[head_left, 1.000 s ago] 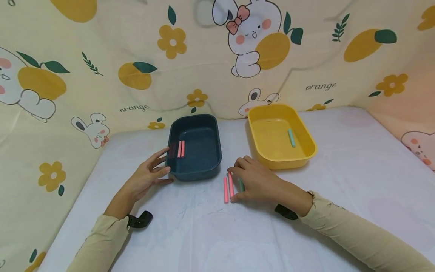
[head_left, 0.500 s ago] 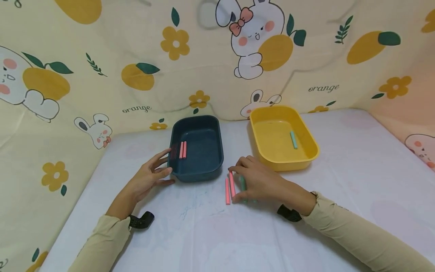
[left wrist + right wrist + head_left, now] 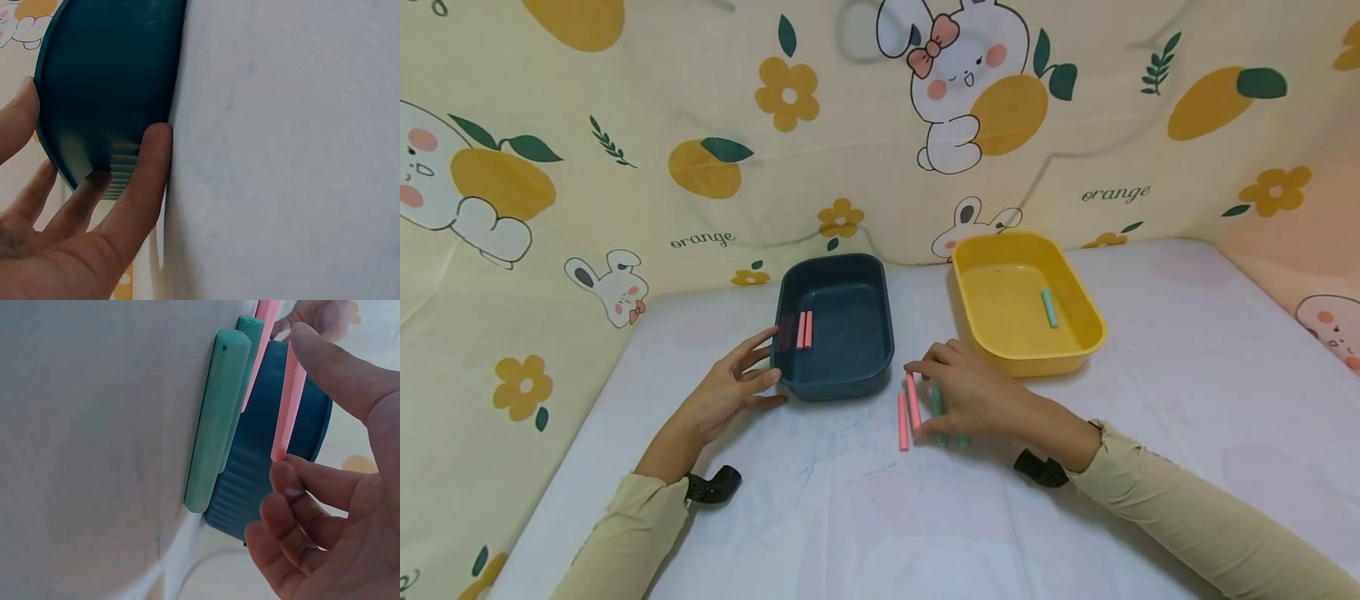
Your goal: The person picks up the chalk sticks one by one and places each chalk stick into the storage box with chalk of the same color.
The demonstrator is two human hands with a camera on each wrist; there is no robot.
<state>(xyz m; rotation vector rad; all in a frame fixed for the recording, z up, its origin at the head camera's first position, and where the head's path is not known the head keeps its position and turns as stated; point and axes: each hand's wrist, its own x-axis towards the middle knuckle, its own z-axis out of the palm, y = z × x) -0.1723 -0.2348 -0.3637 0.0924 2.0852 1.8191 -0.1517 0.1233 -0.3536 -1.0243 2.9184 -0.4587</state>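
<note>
My right hand point(image 3: 976, 395) pinches a pink chalk stick point(image 3: 290, 403) by its two ends, thumb at one and a fingertip at the other, just off the table in the right wrist view. Beside it on the cloth lies another pink chalk stick point(image 3: 903, 423). Two green chalk sticks point(image 3: 219, 422) lie side by side under the right hand, partly hidden in the head view. My left hand point(image 3: 724, 392) rests its extended fingers against the left side of a dark blue bin point(image 3: 853, 312). Inside that bin, two pink chalk sticks point(image 3: 801, 330) lie near its left wall.
A yellow bin point(image 3: 1000, 321) stands right of the blue one, with one light green chalk stick point(image 3: 1049, 308) inside. White cloth point(image 3: 850, 533) covers the table, bearing faint blue marks. A printed curtain point(image 3: 865, 125) rises behind both bins.
The pink chalk stick in my right hand has risen slightly from the cloth. More of the green sticks shows beneath that hand. My left hand keeps its place at the blue bin.
</note>
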